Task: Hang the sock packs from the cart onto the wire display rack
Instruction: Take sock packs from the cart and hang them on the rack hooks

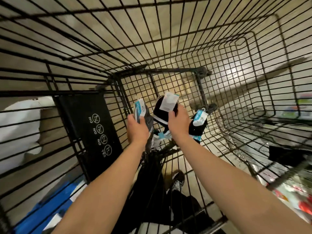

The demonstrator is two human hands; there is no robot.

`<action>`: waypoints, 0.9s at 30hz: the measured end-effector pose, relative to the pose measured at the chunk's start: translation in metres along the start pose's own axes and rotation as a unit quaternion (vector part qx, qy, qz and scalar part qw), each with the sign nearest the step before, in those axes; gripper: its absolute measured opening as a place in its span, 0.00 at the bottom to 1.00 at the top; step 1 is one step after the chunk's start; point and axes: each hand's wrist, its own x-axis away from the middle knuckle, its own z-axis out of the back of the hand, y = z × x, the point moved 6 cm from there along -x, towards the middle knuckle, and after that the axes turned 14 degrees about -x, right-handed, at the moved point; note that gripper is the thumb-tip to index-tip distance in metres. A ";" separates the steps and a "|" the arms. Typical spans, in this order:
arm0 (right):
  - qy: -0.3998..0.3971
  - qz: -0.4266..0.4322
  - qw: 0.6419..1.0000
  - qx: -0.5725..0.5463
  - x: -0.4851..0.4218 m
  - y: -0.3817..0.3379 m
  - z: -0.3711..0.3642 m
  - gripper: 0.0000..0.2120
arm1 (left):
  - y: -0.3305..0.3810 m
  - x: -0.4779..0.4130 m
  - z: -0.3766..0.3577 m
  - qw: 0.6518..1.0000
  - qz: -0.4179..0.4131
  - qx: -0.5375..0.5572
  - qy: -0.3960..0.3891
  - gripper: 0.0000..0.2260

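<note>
I look straight down into a black wire shopping cart [219,92]. My left hand [137,128] grips a grey sock pack [143,113] with a white and teal label. Beside it, my right hand [179,121] holds a black sock pack [162,110] by its white card label. A third black pack [199,124] with a teal label lies on the cart floor just right of my right hand. More packs [160,135] with teal and white lie under and between my wrists. The wire display rack is not in view.
The cart's black child-seat flap [94,129] with white NO and YES icons stands to the left. White bags [18,125] lie beyond the left wall. Blue items [50,205] are at lower left, colourful goods [295,200] at lower right. My shoe [177,181] shows below.
</note>
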 end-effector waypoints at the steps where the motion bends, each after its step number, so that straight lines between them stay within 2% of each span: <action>1: 0.006 0.028 0.999 -0.020 0.004 -0.015 0.010 0.10 | 0.008 0.006 0.006 1.000 -0.018 0.000 0.008 0.09; 4: -0.046 0.104 0.992 -0.048 0.019 -0.057 0.027 0.12 | 0.041 0.029 0.016 0.995 -0.103 0.005 0.015 0.06; 6: -0.104 0.130 0.986 -0.028 0.030 -0.077 0.032 0.15 | 0.060 0.048 0.025 0.992 -0.126 0.025 0.006 0.06; 8: -0.151 0.138 0.979 -0.018 0.039 -0.088 0.037 0.20 | 0.075 0.066 0.037 0.990 -0.131 0.048 -0.003 0.07; 11: -0.165 0.126 0.976 -0.069 0.055 -0.108 0.060 0.21 | 0.094 0.092 0.059 0.982 -0.165 0.089 -0.009 0.05; 15: -0.107 0.140 0.982 -0.066 0.072 -0.125 0.101 0.21 | 0.127 0.137 0.081 0.961 -0.244 0.126 -0.037 0.03; 19: -0.041 0.103 0.988 -0.109 0.093 -0.137 0.161 0.32 | 0.155 0.196 0.092 0.939 -0.298 0.158 -0.072 0.04; 21: 0.006 0.095 0.987 -0.128 0.107 -0.139 0.198 0.36 | 0.169 0.227 0.097 0.933 -0.327 0.138 -0.058 0.04; 22: 0.034 0.099 0.984 -0.146 0.114 -0.138 0.216 0.34 | 0.177 0.244 0.100 0.928 -0.348 0.128 -0.044 0.05; 25: 0.110 0.119 0.956 -0.243 0.144 -0.133 0.269 0.18 | 0.197 0.296 0.104 0.906 -0.408 0.109 -0.014 0.05; 27: 0.165 0.128 0.932 -0.297 0.165 -0.118 0.304 0.13 | 0.205 0.333 0.100 0.892 -0.445 0.085 -0.017 0.04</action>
